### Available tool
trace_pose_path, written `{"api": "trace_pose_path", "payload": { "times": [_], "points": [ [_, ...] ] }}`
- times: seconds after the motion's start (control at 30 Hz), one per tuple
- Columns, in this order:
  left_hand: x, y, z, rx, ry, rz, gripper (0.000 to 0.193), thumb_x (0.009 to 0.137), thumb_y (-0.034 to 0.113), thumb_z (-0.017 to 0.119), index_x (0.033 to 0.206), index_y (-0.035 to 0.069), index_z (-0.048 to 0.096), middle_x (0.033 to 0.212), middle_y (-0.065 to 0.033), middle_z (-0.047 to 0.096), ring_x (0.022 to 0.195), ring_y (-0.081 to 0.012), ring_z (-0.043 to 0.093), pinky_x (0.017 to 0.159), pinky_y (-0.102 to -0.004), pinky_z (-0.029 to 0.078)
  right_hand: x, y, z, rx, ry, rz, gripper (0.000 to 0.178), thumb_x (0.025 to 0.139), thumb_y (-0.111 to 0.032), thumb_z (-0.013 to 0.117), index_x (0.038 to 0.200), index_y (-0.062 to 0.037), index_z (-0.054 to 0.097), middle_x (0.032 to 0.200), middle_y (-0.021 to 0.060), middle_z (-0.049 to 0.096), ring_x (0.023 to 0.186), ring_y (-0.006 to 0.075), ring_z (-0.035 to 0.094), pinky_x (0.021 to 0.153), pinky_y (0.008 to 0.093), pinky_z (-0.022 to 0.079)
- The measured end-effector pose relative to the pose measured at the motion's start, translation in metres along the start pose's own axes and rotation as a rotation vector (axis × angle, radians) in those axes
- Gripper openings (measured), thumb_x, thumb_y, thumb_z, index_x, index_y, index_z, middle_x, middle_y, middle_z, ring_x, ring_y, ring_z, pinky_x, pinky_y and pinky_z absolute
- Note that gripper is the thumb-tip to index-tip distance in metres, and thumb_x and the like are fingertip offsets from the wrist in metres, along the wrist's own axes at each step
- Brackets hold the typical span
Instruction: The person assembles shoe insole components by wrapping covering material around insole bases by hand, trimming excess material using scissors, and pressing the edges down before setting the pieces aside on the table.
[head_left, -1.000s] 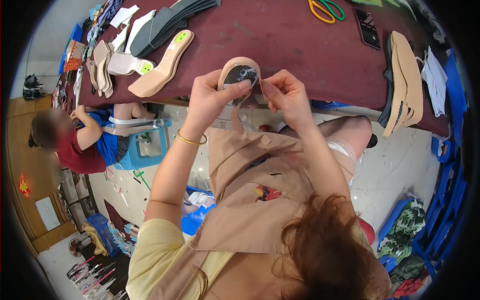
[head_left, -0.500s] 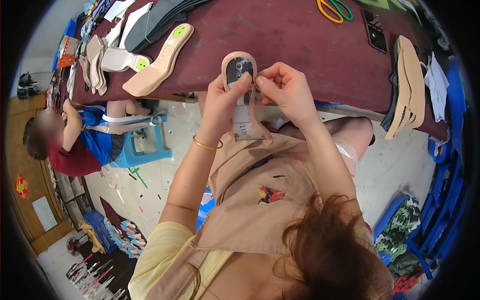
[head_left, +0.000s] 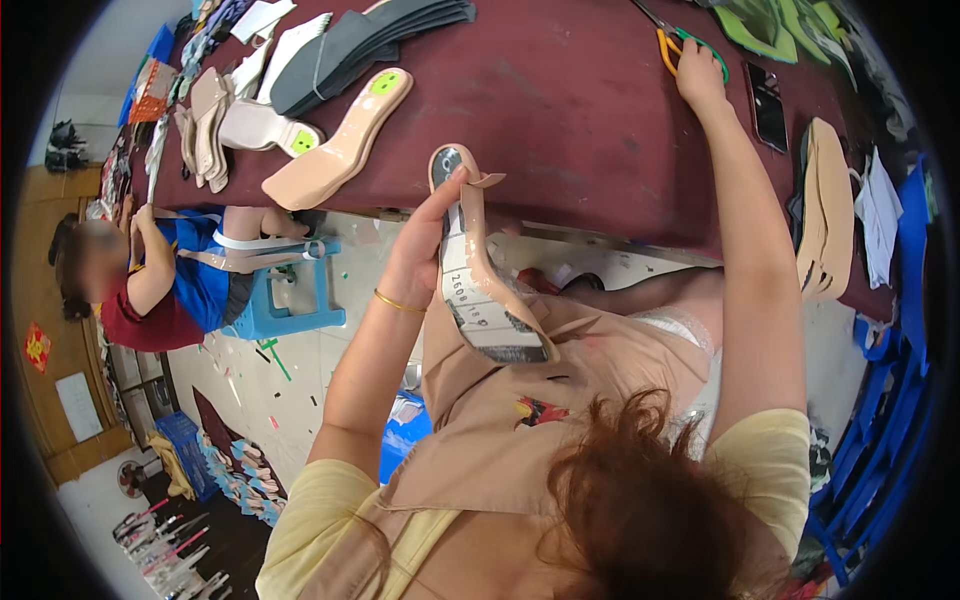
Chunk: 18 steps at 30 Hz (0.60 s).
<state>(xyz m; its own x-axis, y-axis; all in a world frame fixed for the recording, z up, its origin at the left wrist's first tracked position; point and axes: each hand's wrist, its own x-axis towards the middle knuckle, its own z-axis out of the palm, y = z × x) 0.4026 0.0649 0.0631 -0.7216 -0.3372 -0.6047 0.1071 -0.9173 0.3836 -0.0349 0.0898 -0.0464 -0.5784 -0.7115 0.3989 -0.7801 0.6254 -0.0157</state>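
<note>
My left hand (head_left: 420, 245) is closed round a pinkish-beige shoe insole (head_left: 466, 270), held upright in front of the apron. The insole's white and dark underside, with handwritten marks, faces up at me. Near its narrow upper end, a short beige flap (head_left: 488, 181) of the edge covering sticks out to the right. Far across the table on the right, my right hand (head_left: 702, 78) has its fingers on the handles of a pair of scissors (head_left: 669, 52), one loop orange and the other green. The blades point to the upper left.
On the maroon table (head_left: 560, 110) lie another beige insole (head_left: 345, 140), a dark grey stack (head_left: 345, 55) and a phone (head_left: 767, 108). Beige pieces (head_left: 826, 205) hang over the right edge. A person (head_left: 150, 270) sits at left by a blue stool (head_left: 290, 300).
My right hand has left the insole and reached far right to the scissors. The left hand has lowered and tilted the insole, so more of its underside shows.
</note>
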Motion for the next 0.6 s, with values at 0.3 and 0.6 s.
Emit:
{"api": "trace_pose_path", "payload": {
  "times": [0.3, 0.6],
  "points": [
    [-0.017, 0.017, -0.008, -0.311, -0.246, -0.151, 0.04, 0.094, 0.044, 0.048, 0.104, 0.007, 0.057, 0.071, 0.0001, 0.044, 0.06, -0.0114, 0.045, 0.046, -0.0195, 0.04, -0.134, -0.115, -0.159, 1.344, -0.326, -0.254, 0.083, 0.059, -0.018, 0.086, 0.128, -0.0115, 0.041, 0.104, 0.0121, 0.048, 0.094, 0.0256, 0.052, 0.079, 0.0356, 0.047],
    [-0.026, 0.008, 0.012, -0.31, -0.301, -0.251, 0.033, 0.093, 0.037, 0.054, 0.099, 0.005, 0.06, 0.068, 0.0004, 0.055, 0.055, -0.01, 0.048, 0.046, -0.0201, 0.045, -0.164, -0.129, -0.196, 1.075, -0.58, -0.458, 0.074, 0.059, -0.041, 0.083, 0.121, -0.0143, 0.051, 0.096, 0.0096, 0.05, 0.082, 0.0289, 0.057, 0.07, 0.0379, 0.048]
  ]
}}
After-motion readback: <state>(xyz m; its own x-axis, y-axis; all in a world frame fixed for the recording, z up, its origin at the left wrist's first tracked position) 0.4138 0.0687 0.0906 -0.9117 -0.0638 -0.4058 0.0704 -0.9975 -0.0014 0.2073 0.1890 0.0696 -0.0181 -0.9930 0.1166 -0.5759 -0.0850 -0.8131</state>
